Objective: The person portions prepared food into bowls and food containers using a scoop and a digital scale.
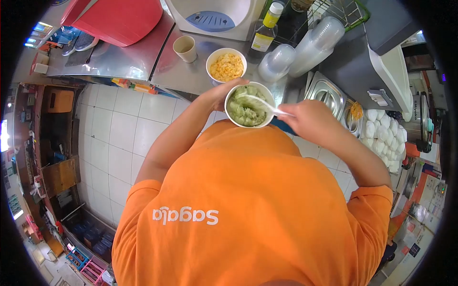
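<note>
White round bowl of pale green chopped food (248, 106): held up in front of the orange shirt, just off the edge of the steel table (143, 59), not resting on it.
Left hand (220, 93): cupped round the bowl's left rim and wall, fingers wrapped on it.
Right hand (307, 119): closed on the handle of a white plastic spoon (261, 104), whose tip lies in the green food.
Bowl handling: looks rigid and smooth-walled, probably light to moderate with its filling; one-handed, it could tip, so a grip under the base or wide round the wall seems safest.
Green food: soft, moist-looking chunks, likely to slump or spill if the bowl tilts.
Spoon: thin, light and probably a little bendy; best held mid-handle.
Nearby: a second white bowl of yellow shredded food (226, 66) stands on the table just beyond, with a beige paper cup (185, 48) to its left and a yellow-capped bottle (265, 32) and stacked clear plastic containers (305, 50) to its right.
</note>
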Available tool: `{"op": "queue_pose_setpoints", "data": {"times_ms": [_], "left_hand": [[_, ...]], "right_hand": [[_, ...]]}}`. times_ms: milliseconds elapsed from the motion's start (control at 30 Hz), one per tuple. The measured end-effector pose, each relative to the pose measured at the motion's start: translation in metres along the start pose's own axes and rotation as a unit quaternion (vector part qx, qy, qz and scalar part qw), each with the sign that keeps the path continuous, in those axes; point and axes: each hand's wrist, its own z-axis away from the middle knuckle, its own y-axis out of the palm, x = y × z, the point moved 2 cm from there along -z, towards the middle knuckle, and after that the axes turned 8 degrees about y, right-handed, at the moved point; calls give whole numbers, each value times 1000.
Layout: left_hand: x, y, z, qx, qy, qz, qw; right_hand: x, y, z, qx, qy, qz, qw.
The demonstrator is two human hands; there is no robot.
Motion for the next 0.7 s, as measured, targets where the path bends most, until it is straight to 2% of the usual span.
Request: {"op": "queue_pose_setpoints", "data": {"times_ms": [67, 133, 200, 367, 500, 567, 667, 700], "left_hand": [[1, -3, -5, 9, -37, -14, 999], [1, -2, -6, 7, -35, -24, 999], [0, 1, -7, 4, 9, -27, 1000], [-3, -1, 2, -1, -7, -17, 1000], [-6, 6, 2, 0, 3, -9, 1000], [0, 0, -5, 15, 29, -43, 999], [-1, -5, -6, -6, 11, -17, 1000], [-4, -4, -4, -13, -3, -19, 1000]], "right_hand": [[4, -24, 11, 30, 44, -18, 998], [15, -19, 14, 15, 35, -49, 998], [23, 5, 8, 37, -2, -31, 999], [6, -18, 10, -5, 43, 9, 999], [9, 8, 7, -30, 50, 48, 997], [9, 32, 9, 0, -15, 76, 997], [6, -8, 20, 33, -41, 80, 995], [7, -18, 25, -12, -24, 56, 998]]}}
